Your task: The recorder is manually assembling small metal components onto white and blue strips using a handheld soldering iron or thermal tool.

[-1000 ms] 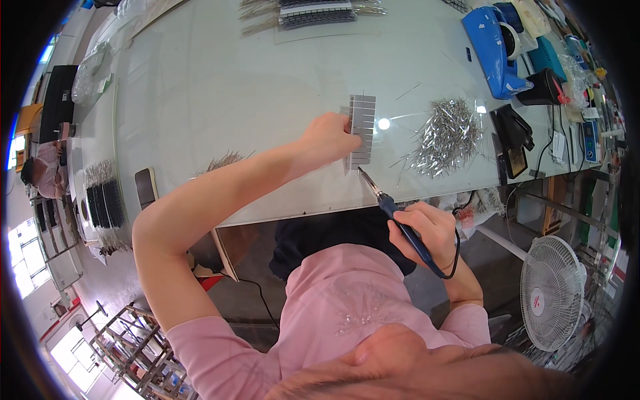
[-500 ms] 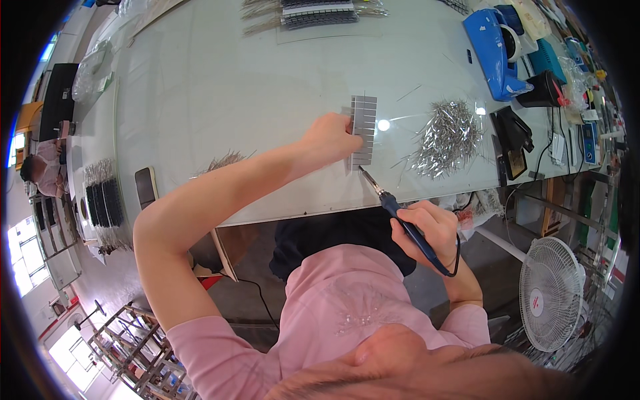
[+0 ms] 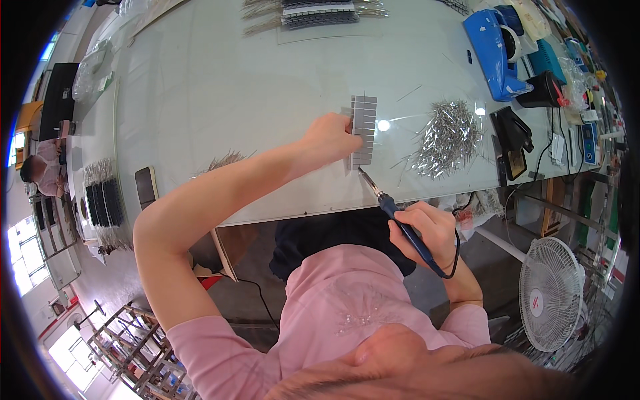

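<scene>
My left hand (image 3: 335, 138) is closed around the left side of a slotted grey metal block (image 3: 364, 127), which stands lengthwise on the table, its slots running crosswise. My right hand (image 3: 429, 231) grips a soldering iron (image 3: 398, 215) with a dark blue handle. The iron slants up and to the left, its tip at the near end of the block; whether they touch, I cannot tell. To the right of the block lies a loose heap of thin silvery wire pieces (image 3: 448, 140).
The pale table's near edge (image 3: 300, 217) runs in front of me. A black iron stand (image 3: 513, 143) and a blue tape dispenser (image 3: 493, 53) sit at the right. Dark bundles with wire ends (image 3: 320, 15) lie at the back. A phone (image 3: 145, 187) is at left, a white fan (image 3: 551, 293) lower right.
The soldering iron and my right hand have shifted very slightly, the tip a touch to the left. My left hand and the block stay in place.
</scene>
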`<move>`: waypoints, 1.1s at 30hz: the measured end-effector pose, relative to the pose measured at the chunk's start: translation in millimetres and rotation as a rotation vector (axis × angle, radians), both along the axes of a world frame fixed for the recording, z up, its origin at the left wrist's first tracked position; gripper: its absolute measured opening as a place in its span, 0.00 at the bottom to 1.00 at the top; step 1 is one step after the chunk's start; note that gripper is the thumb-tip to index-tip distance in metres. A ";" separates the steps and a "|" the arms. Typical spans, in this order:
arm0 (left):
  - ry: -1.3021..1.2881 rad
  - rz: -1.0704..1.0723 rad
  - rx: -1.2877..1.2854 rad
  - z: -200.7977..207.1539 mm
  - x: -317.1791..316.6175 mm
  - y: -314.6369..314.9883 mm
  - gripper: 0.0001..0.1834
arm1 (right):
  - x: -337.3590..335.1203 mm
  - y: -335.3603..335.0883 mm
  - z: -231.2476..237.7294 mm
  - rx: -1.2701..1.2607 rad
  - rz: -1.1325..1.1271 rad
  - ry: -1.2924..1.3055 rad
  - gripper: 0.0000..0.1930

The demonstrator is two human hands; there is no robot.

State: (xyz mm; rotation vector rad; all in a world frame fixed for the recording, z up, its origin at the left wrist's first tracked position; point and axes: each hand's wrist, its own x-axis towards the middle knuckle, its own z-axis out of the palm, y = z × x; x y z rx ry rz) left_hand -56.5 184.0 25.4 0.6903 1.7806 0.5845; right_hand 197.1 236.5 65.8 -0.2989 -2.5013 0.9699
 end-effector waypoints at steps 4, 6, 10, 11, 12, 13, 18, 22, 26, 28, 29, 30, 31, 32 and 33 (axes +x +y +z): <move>-0.027 0.033 0.032 -5.5 0.3 -2.3 0.17 | 0.6 -0.7 1.2 0.002 0.001 -0.009 0.13; -0.030 0.055 0.058 -5.8 0.3 -3.1 0.17 | 0.3 -0.9 1.4 0.001 -0.001 -0.003 0.13; -0.031 0.039 0.065 -8.8 -1.6 -4.0 0.17 | -0.3 -1.8 2.6 -0.015 0.001 0.004 0.13; -0.043 0.040 0.067 -10.4 -2.3 -4.6 0.17 | -0.4 -2.1 2.8 -0.015 0.002 0.005 0.13; -0.045 0.039 0.068 -8.7 -1.9 -3.6 0.17 | 0.5 -2.2 2.8 -0.005 0.004 -0.001 0.13; -0.055 0.052 0.058 -7.0 -1.8 -2.3 0.18 | 1.2 -2.2 2.9 0.005 0.005 -0.006 0.13; -0.096 0.075 0.051 -1.0 -6.6 -2.7 0.18 | 2.2 -2.7 2.5 0.013 -0.002 0.012 0.13; -0.157 0.130 0.061 9.5 -15.9 -4.9 0.17 | 5.8 -0.3 5.1 0.019 -0.041 0.056 0.14; -0.169 0.208 -0.006 20.0 -29.2 -13.2 0.17 | 6.8 4.8 2.5 -0.011 -0.124 0.110 0.14; -0.130 0.199 -0.018 16.1 -35.3 -18.0 0.18 | 5.1 4.2 3.4 -0.018 -0.150 0.111 0.13; -0.096 0.184 -0.031 13.7 -37.4 -20.3 0.18 | 3.8 4.1 3.3 -0.025 -0.182 0.106 0.12; -0.091 0.188 -0.029 11.9 -37.4 -20.7 0.18 | 3.3 4.7 1.2 -0.025 -0.179 0.112 0.12; -0.041 0.181 0.007 10.2 -37.1 -20.8 0.16 | 2.6 5.4 -2.0 -0.026 -0.187 0.128 0.12; 0.008 0.174 0.044 8.8 -37.5 -20.4 0.15 | 2.0 6.3 -4.2 -0.026 -0.197 0.145 0.12; 0.013 0.172 0.048 9.0 -39.3 -19.0 0.15 | 1.9 7.3 -4.9 -0.023 -0.198 0.151 0.12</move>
